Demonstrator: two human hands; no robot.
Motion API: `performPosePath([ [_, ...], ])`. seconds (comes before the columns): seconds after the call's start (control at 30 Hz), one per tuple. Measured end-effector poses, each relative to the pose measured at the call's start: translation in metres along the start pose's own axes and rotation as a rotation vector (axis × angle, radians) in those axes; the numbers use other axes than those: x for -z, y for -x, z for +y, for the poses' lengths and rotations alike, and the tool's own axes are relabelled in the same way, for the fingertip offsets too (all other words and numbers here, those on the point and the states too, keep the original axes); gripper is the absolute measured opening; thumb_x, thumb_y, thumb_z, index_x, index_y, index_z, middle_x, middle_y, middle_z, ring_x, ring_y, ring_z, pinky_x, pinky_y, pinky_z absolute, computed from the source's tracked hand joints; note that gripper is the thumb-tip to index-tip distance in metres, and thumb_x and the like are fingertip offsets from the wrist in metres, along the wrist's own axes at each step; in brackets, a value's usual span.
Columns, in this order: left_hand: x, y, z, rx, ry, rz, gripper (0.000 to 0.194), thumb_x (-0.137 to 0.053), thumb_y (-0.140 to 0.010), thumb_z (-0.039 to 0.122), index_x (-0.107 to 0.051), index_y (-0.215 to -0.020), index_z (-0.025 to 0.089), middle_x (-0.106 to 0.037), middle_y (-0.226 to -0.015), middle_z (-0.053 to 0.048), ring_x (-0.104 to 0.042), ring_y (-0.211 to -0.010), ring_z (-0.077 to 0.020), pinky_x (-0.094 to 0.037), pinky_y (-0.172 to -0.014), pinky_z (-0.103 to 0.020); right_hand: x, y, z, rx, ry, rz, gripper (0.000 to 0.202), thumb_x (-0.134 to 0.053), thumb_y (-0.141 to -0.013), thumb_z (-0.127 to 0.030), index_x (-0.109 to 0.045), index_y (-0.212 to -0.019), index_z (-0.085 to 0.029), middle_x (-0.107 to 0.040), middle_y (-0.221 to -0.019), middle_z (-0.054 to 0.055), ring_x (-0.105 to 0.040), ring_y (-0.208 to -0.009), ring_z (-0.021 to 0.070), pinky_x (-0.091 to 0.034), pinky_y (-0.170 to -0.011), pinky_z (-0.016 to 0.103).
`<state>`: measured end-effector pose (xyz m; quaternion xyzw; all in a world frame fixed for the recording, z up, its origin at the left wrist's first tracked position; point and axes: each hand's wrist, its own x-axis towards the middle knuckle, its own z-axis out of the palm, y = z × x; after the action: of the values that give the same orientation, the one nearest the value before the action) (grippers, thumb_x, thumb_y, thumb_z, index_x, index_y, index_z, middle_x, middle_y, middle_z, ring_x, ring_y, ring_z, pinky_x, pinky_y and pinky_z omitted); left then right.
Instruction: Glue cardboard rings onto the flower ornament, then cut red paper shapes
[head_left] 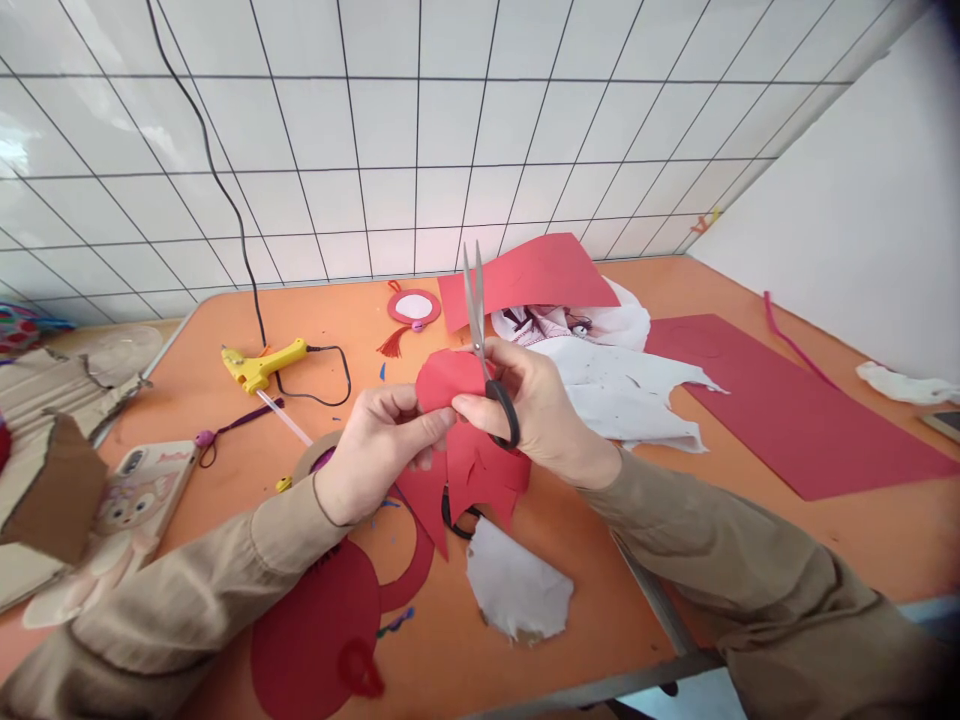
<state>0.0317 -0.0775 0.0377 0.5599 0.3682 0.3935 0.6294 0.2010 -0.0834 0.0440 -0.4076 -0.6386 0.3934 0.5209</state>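
Note:
Between both hands, above the orange table, is a red paper disc (444,378) with a rounded edge. My left hand (386,435) pinches its left and lower side between thumb and fingers. My right hand (536,405) has black-handled scissors (477,295) hooked in it, blades pointing up and slightly parted. The right thumb also presses on the disc's lower right edge. Below the hands lie red paper scraps (487,465), partly covering a second black-handled tool (459,515). A torn piece of white cloth-like material (517,585) lies nearer the front edge.
A yellow glue gun (262,367) with a black cord lies left, near a phone (146,490) and cardboard (56,480). Behind are a round tasselled ornament (414,306) and a red sheet (536,275) over white material (622,390). A large red sheet (787,400) lies right.

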Motion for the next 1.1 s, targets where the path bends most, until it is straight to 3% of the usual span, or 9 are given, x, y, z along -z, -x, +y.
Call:
performPosePath([
  [0.1, 0.0009, 0.0006, 0.0006, 0.043, 0.045, -0.020, 0.034, -0.080, -0.071, 0.041, -0.065, -0.057, 0.014, -0.065, -0.055, -0.001, -0.050, -0.039, -0.0064, -0.038, -0.041, -0.020, 0.0029, -0.0009, -0.0022, 0.004, -0.045, 0.024, 0.024, -0.076, -0.067, -0.026, -0.058, -0.082, -0.021, -0.060, -0.071, -0.002, -0.057, -0.064, 0.0133, -0.053, -0.062, 0.028],
  [0.27, 0.0037, 0.0009, -0.0037, 0.033, 0.107, -0.037, 0.038, -0.073, -0.078, 0.050, -0.071, -0.068, 0.014, -0.068, -0.060, -0.003, -0.056, -0.043, -0.0084, -0.043, -0.042, -0.020, 0.0048, -0.0017, -0.0014, -0.021, -0.118, 0.114, 0.027, -0.078, -0.066, -0.028, -0.058, -0.083, -0.021, -0.062, -0.072, -0.003, -0.055, -0.063, 0.0126, -0.049, -0.059, 0.027],
  [0.4, 0.0025, -0.0015, -0.0045, -0.002, 0.094, -0.048, 0.031, -0.082, -0.070, 0.043, -0.072, -0.074, 0.014, -0.066, -0.056, -0.001, -0.056, -0.045, -0.0091, -0.046, -0.046, -0.020, 0.0029, -0.0023, 0.0001, -0.013, -0.155, 0.117, 0.027, -0.078, -0.065, -0.023, -0.059, -0.083, -0.019, -0.062, -0.072, -0.003, -0.055, -0.062, 0.0112, -0.048, -0.058, 0.025],
  [0.6, 0.0043, -0.0015, -0.0077, 0.043, 0.164, -0.062, 0.029, -0.081, -0.073, 0.037, -0.069, -0.061, 0.014, -0.070, -0.059, -0.003, -0.058, -0.043, -0.0082, -0.045, -0.042, -0.018, 0.0022, -0.0016, 0.0015, -0.031, -0.154, 0.100, 0.028, -0.079, -0.065, -0.024, -0.059, -0.084, -0.019, -0.060, -0.069, -0.004, -0.055, -0.061, 0.0106, -0.048, -0.057, 0.025],
  [0.67, 0.0060, -0.0010, -0.0080, 0.067, 0.204, -0.091, 0.033, -0.076, -0.076, 0.044, -0.072, -0.066, 0.013, -0.070, -0.060, -0.004, -0.060, -0.043, -0.0098, -0.045, -0.042, -0.019, 0.0036, -0.0022, 0.0021, -0.033, -0.153, 0.124, 0.028, -0.080, -0.065, -0.026, -0.059, -0.083, -0.019, -0.060, -0.069, -0.004, -0.054, -0.059, 0.0106, -0.047, -0.056, 0.025],
  [0.77, 0.0071, -0.0012, -0.0063, 0.081, 0.283, -0.093, 0.055, -0.064, -0.077, 0.065, -0.075, -0.072, 0.012, -0.070, -0.063, -0.007, -0.061, -0.045, -0.0130, -0.046, -0.041, -0.022, 0.0052, -0.0033, 0.0026, -0.024, -0.147, 0.149, 0.030, -0.082, -0.064, -0.028, -0.058, -0.080, -0.020, -0.058, -0.066, -0.004, -0.053, -0.057, 0.0104, -0.045, -0.053, 0.025],
  [0.83, 0.0066, -0.0016, -0.0048, 0.055, 0.281, -0.072, 0.058, -0.062, -0.076, 0.069, -0.074, -0.072, 0.012, -0.071, -0.066, -0.007, -0.062, -0.047, -0.0133, -0.046, -0.041, -0.022, 0.0050, -0.0034, 0.0027, -0.016, -0.163, 0.135, 0.031, -0.082, -0.064, -0.029, -0.058, -0.080, -0.020, -0.059, -0.068, -0.004, -0.054, -0.058, 0.0107, -0.046, -0.054, 0.025],
  [1.0, 0.0036, -0.0009, -0.0061, 0.005, 0.145, -0.046, 0.027, -0.082, -0.072, 0.038, -0.073, -0.067, 0.013, -0.071, -0.064, -0.004, -0.058, -0.045, -0.0078, -0.046, -0.043, -0.018, 0.0012, -0.0012, 0.0024, -0.006, -0.136, 0.101, 0.026, -0.080, -0.066, -0.026, -0.061, -0.083, -0.019, -0.061, -0.072, -0.003, -0.055, -0.062, 0.0107, -0.050, -0.059, 0.026],
  [1.1, 0.0024, -0.0007, -0.0079, 0.007, 0.167, -0.019, 0.026, -0.077, -0.077, 0.033, -0.070, -0.061, 0.013, -0.070, -0.059, -0.003, -0.056, -0.040, -0.0068, -0.045, -0.041, -0.017, -0.0006, 0.0003, 0.0034, -0.008, -0.120, 0.085, 0.023, -0.077, -0.068, -0.024, -0.059, -0.082, -0.019, -0.062, -0.072, -0.003, -0.056, -0.063, 0.0110, -0.050, -0.060, 0.025],
])
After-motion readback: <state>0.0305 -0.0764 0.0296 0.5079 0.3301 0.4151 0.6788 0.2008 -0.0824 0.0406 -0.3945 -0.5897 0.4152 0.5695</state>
